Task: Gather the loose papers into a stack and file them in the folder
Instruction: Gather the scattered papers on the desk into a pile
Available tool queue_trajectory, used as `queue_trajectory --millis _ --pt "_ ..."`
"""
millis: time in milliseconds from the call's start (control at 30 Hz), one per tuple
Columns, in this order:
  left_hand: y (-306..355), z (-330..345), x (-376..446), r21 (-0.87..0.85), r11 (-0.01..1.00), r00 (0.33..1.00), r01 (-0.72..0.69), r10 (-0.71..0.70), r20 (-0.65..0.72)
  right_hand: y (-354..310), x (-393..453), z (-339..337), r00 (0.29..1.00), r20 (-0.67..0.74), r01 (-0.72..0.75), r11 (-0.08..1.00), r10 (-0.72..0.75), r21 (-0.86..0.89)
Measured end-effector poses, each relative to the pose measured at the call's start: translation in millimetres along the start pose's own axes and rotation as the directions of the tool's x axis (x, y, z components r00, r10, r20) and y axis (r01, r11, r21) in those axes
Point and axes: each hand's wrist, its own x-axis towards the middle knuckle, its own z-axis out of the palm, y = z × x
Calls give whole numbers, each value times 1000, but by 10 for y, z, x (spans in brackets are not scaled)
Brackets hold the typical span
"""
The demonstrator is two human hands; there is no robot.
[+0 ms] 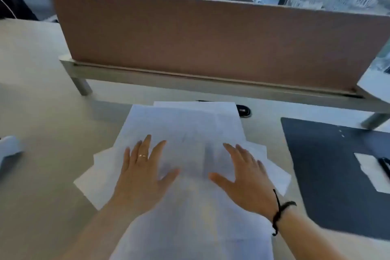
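Now, left hand [141, 173]: grip apart, flat on papers [185, 124]
Right hand [242, 175]: grip apart, flat on papers
Papers: fanned under both grips, on table [42, 112]
Folder [329, 167]: right of right grip

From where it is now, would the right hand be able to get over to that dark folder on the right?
Probably yes. The right hand lies flat on the papers, and the dark folder sits just beside them, with nothing visible between.
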Motion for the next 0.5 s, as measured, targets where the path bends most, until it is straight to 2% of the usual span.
queue_trajectory --millis 33,67,133,267,367,500 --pt "-86 115 -67 56 998 1000 -5 5 9 68 -29 154 999 42 6 998 -3 -58" --pt "-161 235 -115 128 991 999 -26 31 -41 118 -39 283 998 46 39 988 -33 -152" --pt "-284 414 -204 147 988 991 -47 64 -114 209 -86 497 998 -11 56 966 -61 -253" --pt "-279 456 -344 95 992 971 -86 105 -213 237 -188 607 975 -155 108 952 -157 -285" --pt "-221 443 -436 102 989 977 -111 127 -170 297 -257 635 962 -162 164 943 -218 -290" --pt "-146 436 -537 109 989 976 -104 123 -182 359 -327 673 952 -189 183 940 -243 -288"
